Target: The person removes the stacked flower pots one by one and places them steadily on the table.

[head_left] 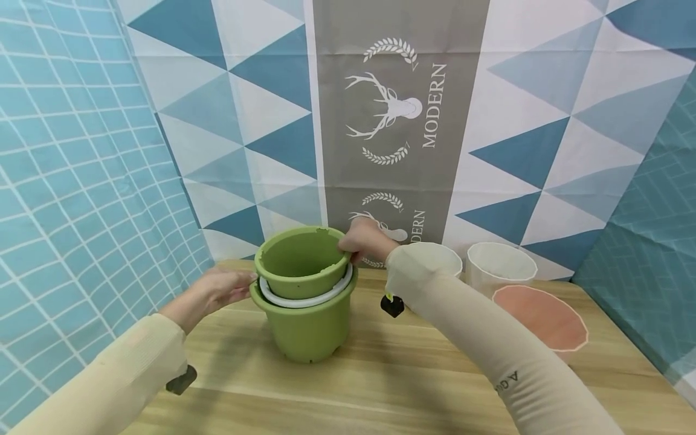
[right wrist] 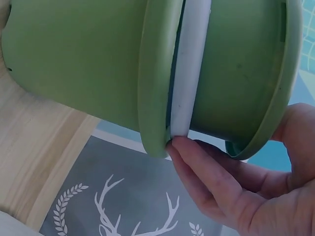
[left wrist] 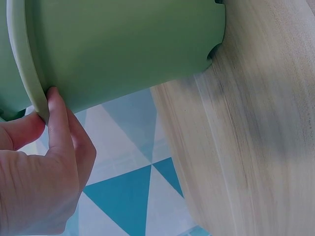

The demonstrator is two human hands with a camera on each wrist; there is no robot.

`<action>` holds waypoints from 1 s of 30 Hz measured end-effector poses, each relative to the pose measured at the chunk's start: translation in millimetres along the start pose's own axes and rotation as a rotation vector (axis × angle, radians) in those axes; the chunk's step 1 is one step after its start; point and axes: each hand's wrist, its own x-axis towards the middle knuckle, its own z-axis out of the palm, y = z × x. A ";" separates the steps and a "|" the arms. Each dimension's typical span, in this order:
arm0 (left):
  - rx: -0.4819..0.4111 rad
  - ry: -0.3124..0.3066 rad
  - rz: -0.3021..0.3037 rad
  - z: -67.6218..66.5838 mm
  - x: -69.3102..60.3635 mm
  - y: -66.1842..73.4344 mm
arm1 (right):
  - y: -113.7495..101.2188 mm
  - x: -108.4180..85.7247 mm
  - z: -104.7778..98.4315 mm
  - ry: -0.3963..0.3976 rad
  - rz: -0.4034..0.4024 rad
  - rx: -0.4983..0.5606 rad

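Note:
Three flowerpots are nested in a stack on the wooden table. The large lower green pot (head_left: 310, 335) stands upright, a white pot (head_left: 310, 301) shows only its rim inside it, and an upper green pot (head_left: 296, 287) sits on top. My left hand (head_left: 220, 286) pinches the lower pot's rim at its left side, thumb and fingertips meeting there in the left wrist view. At the stack's right, my right hand (head_left: 365, 237) grips the upper green pot's rim. The right wrist view has its fingertips (right wrist: 182, 143) touching the white rim (right wrist: 189, 73) from below.
To the right stand two white pots, one white pot (head_left: 437, 257) partly behind my right sleeve and another white pot (head_left: 497, 269) beside it. A pinkish pot (head_left: 538, 317) is nearer, partly hidden by the sleeve. Patterned cloth walls (head_left: 397, 181) enclose the wooden table (head_left: 261, 393).

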 end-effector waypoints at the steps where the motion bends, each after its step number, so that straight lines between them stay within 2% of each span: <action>1: 0.000 0.002 0.001 0.1 -0.1 -0.3 | -0.1 0.6 0.7 0.004 0.002 0.002; 10: -0.018 0.002 0.005 1.4 -1.0 -0.3 | -1.2 3.2 5.8 0.047 -0.008 0.006; 17: -0.018 0.014 0.003 2.6 -3.3 0.5 | -6.9 5.5 9.6 0.063 -0.024 -0.155; 21: -0.028 0.008 0.011 2.4 -3.8 0.5 | -9.4 8.1 10.5 0.066 -0.025 -0.203; 26: -0.038 0.010 0.017 1.5 -2.9 -1.0 | -15.3 7.3 6.6 0.036 -0.031 -0.184; 30: -0.033 0.022 0.020 2.2 -1.7 -2.3 | -20.0 4.3 1.9 -0.021 -0.038 -0.117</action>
